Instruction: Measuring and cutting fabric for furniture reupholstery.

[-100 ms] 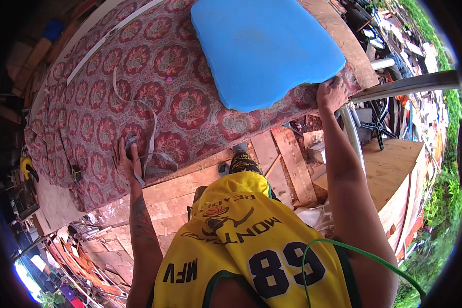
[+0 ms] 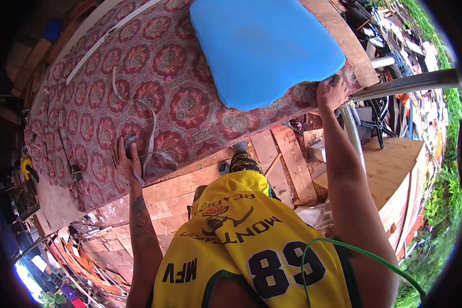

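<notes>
A red patterned fabric (image 2: pixel 185 133) covers the worktop, and a blue foam pad (image 2: pixel 267 51) with an uneven lower edge lies on it. My left hand (image 2: pixel 130 156) rests at the fabric's lower left, holding the coiled end of a pale flexible tape (image 2: pixel 151 123), whose length loops loosely over the cloth. My right hand (image 2: pixel 332 92) has its fingers curled on the pad's lower right corner at the worktop's edge. A small pink piece (image 2: pixel 168 78) lies between the tape and the pad. A dark tape measure (image 2: pixel 76 173) sits left of my left hand.
A long white strip (image 2: pixel 95 49) crosses the upper left. A yellow tool (image 2: pixel 28 169) sits at the far left. Metal tubes (image 2: pixel 405 84), a black chair base (image 2: pixel 380 126), a plywood box (image 2: pixel 390 164) and scrap wood surround the right side. Planks (image 2: pixel 292 164) lie below the worktop.
</notes>
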Demonstrator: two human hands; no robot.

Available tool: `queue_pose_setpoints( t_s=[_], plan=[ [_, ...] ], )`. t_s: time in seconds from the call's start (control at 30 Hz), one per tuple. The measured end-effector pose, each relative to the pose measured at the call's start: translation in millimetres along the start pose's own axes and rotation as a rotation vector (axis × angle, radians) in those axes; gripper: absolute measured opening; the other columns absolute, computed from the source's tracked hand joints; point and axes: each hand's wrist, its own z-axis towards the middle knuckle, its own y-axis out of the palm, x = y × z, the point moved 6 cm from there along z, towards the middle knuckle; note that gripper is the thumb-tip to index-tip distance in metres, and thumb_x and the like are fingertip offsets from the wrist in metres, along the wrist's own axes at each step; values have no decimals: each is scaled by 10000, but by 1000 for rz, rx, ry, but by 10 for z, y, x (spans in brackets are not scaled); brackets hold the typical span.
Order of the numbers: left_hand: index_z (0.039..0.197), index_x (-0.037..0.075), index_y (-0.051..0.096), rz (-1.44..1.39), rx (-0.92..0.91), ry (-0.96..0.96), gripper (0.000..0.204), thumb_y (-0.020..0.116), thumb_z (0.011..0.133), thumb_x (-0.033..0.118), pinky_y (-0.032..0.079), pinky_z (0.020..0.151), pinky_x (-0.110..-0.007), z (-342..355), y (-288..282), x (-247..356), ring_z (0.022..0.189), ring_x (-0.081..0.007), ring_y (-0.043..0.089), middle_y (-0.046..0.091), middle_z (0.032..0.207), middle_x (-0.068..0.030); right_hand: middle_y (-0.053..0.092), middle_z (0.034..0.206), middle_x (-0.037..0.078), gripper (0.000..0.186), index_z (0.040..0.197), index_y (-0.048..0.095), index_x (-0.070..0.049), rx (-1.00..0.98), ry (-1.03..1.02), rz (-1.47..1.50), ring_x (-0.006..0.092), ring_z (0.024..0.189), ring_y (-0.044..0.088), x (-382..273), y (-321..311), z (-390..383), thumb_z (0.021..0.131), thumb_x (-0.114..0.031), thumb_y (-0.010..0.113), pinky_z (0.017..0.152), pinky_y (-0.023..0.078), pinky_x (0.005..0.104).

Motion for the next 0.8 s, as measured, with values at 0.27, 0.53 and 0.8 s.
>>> queue_pose_setpoints(
  t_s=[0.27,0.53,0.8],
  plan=[
    [1426,24,563,58,-6,29,517,612,1020,340,369,1150,-488,22,18,-28,1383,-409,466,493,1508,-230,675,1187,125,339,1144,670,-99,6,-10,-14,347,1147,592,37,58,14,965,-311,475,1006,404,500],
    [1419,5,559,31,6,33,532,611,1019,352,385,1134,-483,10,18,-65,1346,-413,497,519,1474,-234,676,1177,124,338,1144,671,-105,-3,-1,-8,351,1145,593,13,17,-3,971,-322,479,999,409,505],
    [1429,16,554,49,-17,-17,539,610,1018,361,380,1135,-480,9,30,-92,1353,-408,492,518,1479,-229,676,1167,130,331,1139,670,-102,24,-16,9,353,1143,591,10,13,-10,978,-316,476,1003,405,507]
  ],
)
